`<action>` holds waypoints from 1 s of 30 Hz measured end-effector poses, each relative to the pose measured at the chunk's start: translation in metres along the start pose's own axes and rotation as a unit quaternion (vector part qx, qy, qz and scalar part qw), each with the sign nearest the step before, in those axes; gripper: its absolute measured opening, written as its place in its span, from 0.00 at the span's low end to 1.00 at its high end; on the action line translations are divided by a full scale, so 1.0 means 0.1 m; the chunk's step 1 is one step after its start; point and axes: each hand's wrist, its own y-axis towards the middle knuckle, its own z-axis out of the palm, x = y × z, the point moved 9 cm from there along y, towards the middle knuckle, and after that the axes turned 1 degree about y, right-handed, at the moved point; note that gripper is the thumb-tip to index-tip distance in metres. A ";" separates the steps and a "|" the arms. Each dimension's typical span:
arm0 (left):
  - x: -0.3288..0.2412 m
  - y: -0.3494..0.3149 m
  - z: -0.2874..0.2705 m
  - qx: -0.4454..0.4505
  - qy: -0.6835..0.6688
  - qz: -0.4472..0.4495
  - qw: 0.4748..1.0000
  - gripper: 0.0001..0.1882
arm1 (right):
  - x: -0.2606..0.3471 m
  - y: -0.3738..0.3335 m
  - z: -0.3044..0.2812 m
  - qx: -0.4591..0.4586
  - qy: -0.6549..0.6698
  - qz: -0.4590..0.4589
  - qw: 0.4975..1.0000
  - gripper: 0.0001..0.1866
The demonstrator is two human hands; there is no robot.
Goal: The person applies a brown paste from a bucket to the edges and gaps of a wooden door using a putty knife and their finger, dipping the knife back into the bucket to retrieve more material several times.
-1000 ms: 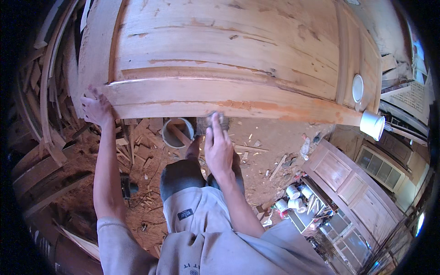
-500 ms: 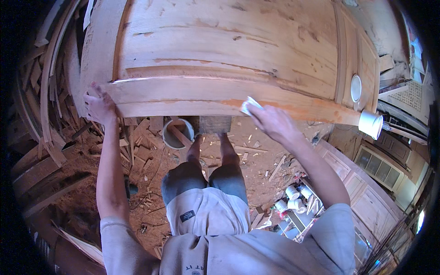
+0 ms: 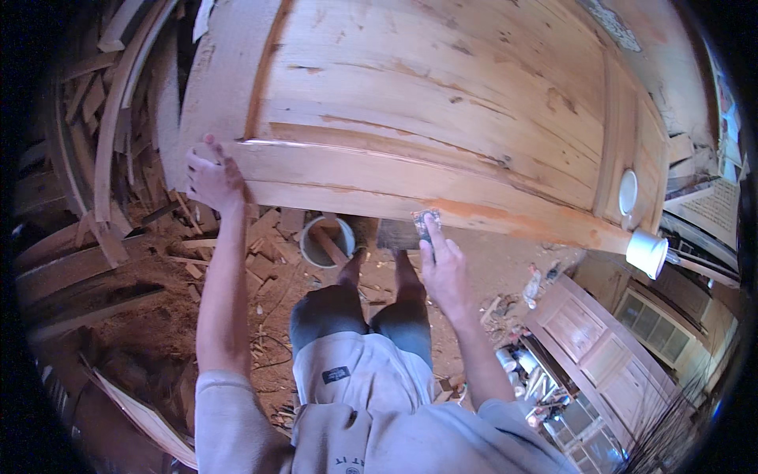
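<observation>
A large wooden door (image 3: 442, 103), pale and unfinished, fills the upper part of the view and lies flat across a raised support, its near edge running just above both sets of fingers. It looks heavy and rigid, with a raised panel and a framed border; a piece this size is best held by its thick outer edges rather than the thinner panel.

The person's left hand (image 3: 212, 178) grips the door's near left corner, fingers curled over the top face and thumb beneath the edge, steadying it.

The right hand (image 3: 444, 268) is closed around a small sanding block or folded abrasive pad (image 3: 425, 225), pressed against the near edge of the door, where an orange-stained streak runs to the right of the fingertips. The pad looks light, slightly flexible and rough, easy to pinch between fingers and palm.

Below the fingers, beneath the door, a white bucket (image 3: 325, 241) holds wood offcuts on a floor covered in sawdust and scraps. Far to the right of the right hand, a white cup (image 3: 647, 253) sits at the door's corner. Stacked timber (image 3: 103, 158) lies left of the left hand.
</observation>
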 end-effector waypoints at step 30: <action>-0.01 0.00 0.00 -0.020 -0.028 0.002 0.999 0.42 | 0.45 0.11 0.77 -0.099 0.058 0.020 0.993 0.25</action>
